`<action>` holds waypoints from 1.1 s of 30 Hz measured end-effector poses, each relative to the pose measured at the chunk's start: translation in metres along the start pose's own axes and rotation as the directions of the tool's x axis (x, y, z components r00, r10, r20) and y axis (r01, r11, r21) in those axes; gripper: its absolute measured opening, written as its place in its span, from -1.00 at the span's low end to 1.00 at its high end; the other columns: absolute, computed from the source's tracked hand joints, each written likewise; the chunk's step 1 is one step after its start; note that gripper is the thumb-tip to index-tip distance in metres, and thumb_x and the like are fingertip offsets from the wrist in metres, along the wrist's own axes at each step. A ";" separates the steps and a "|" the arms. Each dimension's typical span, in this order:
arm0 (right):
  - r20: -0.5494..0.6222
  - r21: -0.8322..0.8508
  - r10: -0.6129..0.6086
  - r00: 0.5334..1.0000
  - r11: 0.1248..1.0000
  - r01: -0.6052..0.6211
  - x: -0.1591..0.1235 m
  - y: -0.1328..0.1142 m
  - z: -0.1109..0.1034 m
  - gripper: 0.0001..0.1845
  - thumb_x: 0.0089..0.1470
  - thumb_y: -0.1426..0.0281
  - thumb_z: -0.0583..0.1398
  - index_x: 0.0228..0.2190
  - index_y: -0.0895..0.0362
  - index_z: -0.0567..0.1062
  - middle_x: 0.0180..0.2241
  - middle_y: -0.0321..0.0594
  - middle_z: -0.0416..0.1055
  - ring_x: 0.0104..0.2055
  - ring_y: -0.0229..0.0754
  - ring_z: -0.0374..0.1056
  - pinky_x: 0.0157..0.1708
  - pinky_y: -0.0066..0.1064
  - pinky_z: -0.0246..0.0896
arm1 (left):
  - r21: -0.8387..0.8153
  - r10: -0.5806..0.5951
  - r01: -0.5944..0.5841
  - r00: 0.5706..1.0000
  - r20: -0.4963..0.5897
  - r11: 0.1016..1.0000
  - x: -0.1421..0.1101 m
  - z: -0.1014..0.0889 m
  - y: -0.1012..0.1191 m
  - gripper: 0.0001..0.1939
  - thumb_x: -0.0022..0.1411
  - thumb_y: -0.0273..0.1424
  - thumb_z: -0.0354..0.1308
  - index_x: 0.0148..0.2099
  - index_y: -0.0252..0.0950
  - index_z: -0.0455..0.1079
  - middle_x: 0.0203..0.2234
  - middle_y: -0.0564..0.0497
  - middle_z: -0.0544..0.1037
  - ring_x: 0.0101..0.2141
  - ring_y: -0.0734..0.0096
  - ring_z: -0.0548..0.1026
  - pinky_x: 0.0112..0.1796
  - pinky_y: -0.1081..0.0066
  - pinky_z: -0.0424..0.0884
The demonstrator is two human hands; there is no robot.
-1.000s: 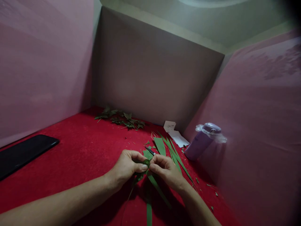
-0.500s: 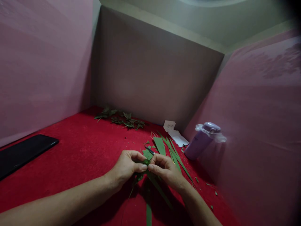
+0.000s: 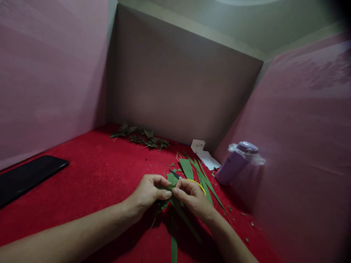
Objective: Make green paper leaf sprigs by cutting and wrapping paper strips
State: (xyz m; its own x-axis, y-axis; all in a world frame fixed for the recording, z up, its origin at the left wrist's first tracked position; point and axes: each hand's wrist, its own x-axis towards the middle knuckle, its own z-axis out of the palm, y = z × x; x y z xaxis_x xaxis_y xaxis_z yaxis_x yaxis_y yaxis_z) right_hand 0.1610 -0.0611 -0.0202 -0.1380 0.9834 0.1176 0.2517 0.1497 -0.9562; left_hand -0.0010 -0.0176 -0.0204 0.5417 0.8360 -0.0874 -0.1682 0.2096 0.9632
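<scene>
Thumb and fingers of my left hand (image 3: 151, 189) pinch a small folded green leaf (image 3: 170, 187). From the other side, the fingertips of my right hand (image 3: 194, 195) close on the same leaf. Below the hands hang a long green leaf strip (image 3: 184, 218) and darker leaf pieces (image 3: 161, 207) with a thin stem. Just beyond the right hand lie scissors (image 3: 176, 174) with a yellow handle, partly hidden by that hand. A cut green leaf piece (image 3: 172, 178) rests beside the blades.
Long green leaf blades (image 3: 204, 179) and a broad one (image 3: 186, 168) lie right of centre. Lobed leaves (image 3: 149, 140) are heaped at the back. White paper (image 3: 208, 160) and a purple bottle (image 3: 233, 166) stand right; a black phone (image 3: 33, 179) lies left. Scraps dot the red cloth (image 3: 101, 175).
The fingertips shift slightly on the leaf, and the right hand turns a little. More of the scissors' yellow handle shows now. The hanging strip looks darker than a second ago.
</scene>
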 end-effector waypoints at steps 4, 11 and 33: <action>-0.001 0.004 -0.001 1.000 1.000 0.001 0.000 0.001 -0.002 -0.62 -0.03 0.11 0.20 -0.57 0.13 0.25 -0.66 -0.47 0.06 -0.62 -0.40 -0.08 -0.62 -0.51 -0.19 | 0.006 -0.026 0.026 0.999 0.032 1.000 -0.001 0.000 0.002 -0.79 -0.23 -0.43 0.33 -0.46 -0.35 0.41 -0.67 0.13 0.43 -0.65 0.57 0.33 -0.55 0.51 0.20; -0.004 0.021 -0.012 1.000 1.000 0.012 0.000 -0.001 -0.003 -0.62 -0.02 0.11 0.20 -0.57 0.12 0.24 -0.66 -0.48 0.03 -0.62 -0.39 -0.09 -0.62 -0.51 -0.19 | 0.005 -0.022 0.022 1.000 0.006 1.000 -0.004 0.005 0.008 -0.80 -0.13 -0.33 0.28 -0.46 -0.36 0.40 -0.68 0.13 0.40 -0.64 0.59 0.30 -0.57 0.53 0.16; 0.037 0.050 0.002 0.999 0.999 -0.004 -0.002 -0.002 -0.008 -0.63 -0.04 0.12 0.22 -0.56 0.12 0.26 -0.66 -0.46 0.07 -0.63 -0.39 -0.05 -0.63 -0.52 -0.14 | 0.041 -0.035 0.034 0.999 0.008 0.999 -0.002 0.005 0.007 -0.82 -0.11 -0.33 0.23 -0.46 -0.35 0.40 -0.69 0.12 0.40 -0.66 0.57 0.29 -0.59 0.52 0.16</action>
State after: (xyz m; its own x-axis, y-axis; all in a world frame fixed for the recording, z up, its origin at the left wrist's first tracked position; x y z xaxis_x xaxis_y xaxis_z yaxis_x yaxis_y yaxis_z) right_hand 0.1683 -0.0623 -0.0162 -0.1727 0.9793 0.1060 0.2041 0.1408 -0.9688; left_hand 0.0008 -0.0207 -0.0127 0.5542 0.8239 -0.1186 -0.1153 0.2170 0.9693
